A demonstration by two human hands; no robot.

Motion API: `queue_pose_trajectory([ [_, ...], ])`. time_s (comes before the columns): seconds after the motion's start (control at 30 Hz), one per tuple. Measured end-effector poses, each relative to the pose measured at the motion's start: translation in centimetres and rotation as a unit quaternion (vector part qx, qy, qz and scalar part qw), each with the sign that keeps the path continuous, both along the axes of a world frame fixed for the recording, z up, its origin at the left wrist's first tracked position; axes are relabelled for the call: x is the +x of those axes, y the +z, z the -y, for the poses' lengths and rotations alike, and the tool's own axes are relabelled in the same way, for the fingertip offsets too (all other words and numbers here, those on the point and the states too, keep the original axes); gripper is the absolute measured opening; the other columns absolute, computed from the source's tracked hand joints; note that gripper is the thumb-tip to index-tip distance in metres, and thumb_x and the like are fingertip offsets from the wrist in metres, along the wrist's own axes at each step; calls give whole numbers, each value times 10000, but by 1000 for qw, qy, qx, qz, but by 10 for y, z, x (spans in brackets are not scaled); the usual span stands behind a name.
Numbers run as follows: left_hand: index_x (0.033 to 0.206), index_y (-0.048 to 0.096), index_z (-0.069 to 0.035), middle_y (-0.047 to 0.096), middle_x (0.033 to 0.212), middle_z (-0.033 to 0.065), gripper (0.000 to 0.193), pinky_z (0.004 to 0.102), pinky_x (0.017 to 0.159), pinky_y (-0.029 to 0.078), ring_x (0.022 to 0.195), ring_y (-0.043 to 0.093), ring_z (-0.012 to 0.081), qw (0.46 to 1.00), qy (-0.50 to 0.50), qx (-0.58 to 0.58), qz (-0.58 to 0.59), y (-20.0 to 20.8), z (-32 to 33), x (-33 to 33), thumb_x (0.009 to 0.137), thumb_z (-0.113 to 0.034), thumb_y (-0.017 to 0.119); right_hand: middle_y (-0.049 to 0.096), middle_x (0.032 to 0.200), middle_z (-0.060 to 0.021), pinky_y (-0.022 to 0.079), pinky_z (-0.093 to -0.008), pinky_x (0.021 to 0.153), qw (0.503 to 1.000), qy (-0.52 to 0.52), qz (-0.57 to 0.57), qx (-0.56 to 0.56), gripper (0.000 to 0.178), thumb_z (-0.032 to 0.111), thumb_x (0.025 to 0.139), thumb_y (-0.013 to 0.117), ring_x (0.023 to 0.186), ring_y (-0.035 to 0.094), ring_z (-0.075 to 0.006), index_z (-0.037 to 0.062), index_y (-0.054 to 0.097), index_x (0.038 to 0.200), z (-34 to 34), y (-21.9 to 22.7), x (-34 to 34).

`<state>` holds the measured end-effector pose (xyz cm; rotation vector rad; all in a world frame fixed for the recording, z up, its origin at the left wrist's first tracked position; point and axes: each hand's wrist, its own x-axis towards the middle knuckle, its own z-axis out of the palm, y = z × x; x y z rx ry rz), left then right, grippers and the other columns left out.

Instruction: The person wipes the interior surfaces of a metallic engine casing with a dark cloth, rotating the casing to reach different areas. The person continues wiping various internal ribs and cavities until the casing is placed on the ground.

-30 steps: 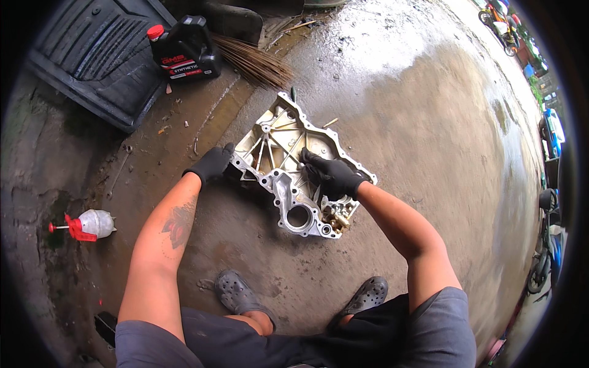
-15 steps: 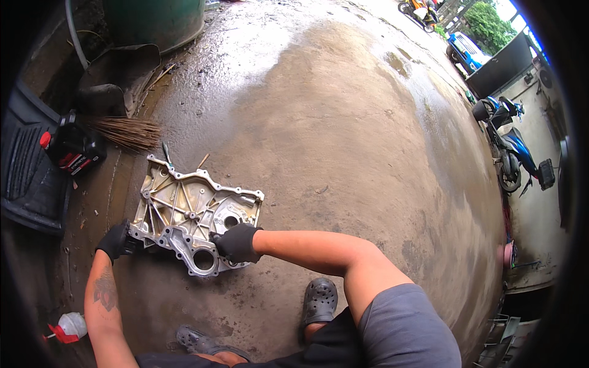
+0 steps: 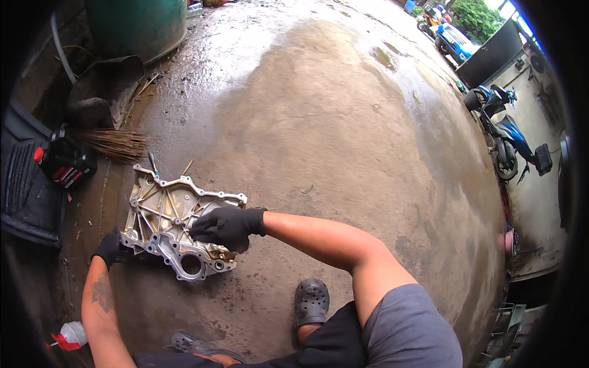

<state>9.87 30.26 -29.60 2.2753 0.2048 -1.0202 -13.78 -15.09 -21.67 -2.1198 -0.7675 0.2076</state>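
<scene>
A cast-metal engine timing cover (image 3: 161, 208) lies on the concrete floor, its ribbed side facing up. It has bolt holes along its edges and a large round opening at the near side. My left hand (image 3: 108, 246), in a black glove, grips its near left corner; some of the fingers are hidden there. Above the right half of the cover, my right hand (image 3: 230, 228), also gloved in black, reaches leftward. Its fingers are stretched over the ribs with the thumb side lower. No tool shows in it, though the palm is out of sight.
By the cover's far edge lie a green-handled screwdriver (image 3: 153, 162) and a short stick (image 3: 188, 167). At left are a stick broom (image 3: 119, 143), a black oil jug (image 3: 69, 161), a dark plastic tray (image 3: 27, 184) and a green drum (image 3: 136, 30). A motorcycle (image 3: 508, 132) stands right.
My right hand has risen from the cover's near edge, beside the round opening, and moved farther in over the ribs. My left hand keeps its corner. The whole view has shifted slightly.
</scene>
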Motion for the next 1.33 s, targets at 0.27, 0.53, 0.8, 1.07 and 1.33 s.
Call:
queue_pose_trajectory([
  [0.27,968,675,-29,698,786,152,648,453,489,569,594,702,307,999,-2,29,30,8,13,-8,1086,-556,316,737,1082,-239,570,-467,826,930,-191,-252,-189,618,536,998,479,907,741,-390,-30,594,1218,25,4,-22],
  [0.53,939,691,10,709,770,180,687,440,496,578,579,708,302,998,-9,37,52,9,15,-10,1100,-532,301,739,912,-240,579,-498,729,921,-153,-204,-295,616,333,980,525,808,740,-387,-46,413,1452,-8,17,-39],
  [0.8,894,679,-51,689,759,98,698,399,554,555,611,669,227,994,-27,81,67,18,20,-22,1081,-607,300,729,1153,-138,562,-397,883,887,117,-445,-32,343,256,969,648,1083,705,-232,15,653,1213,-35,24,-54],
  [1.07,1023,650,-3,694,852,132,654,396,578,558,671,685,242,998,-1,56,32,46,34,-34,1087,-562,318,701,853,-228,547,-514,639,933,-105,-227,-260,1092,395,895,770,739,687,-455,-77,43,1558,-39,-5,-65],
  [1.33,1103,684,35,750,1044,222,693,523,843,588,856,742,325,998,-7,64,26,55,42,-38,1083,-566,339,412,1622,-205,505,-394,1076,909,182,-373,-37,938,288,881,709,1266,649,-295,181,182,1649,-50,-7,-70],
])
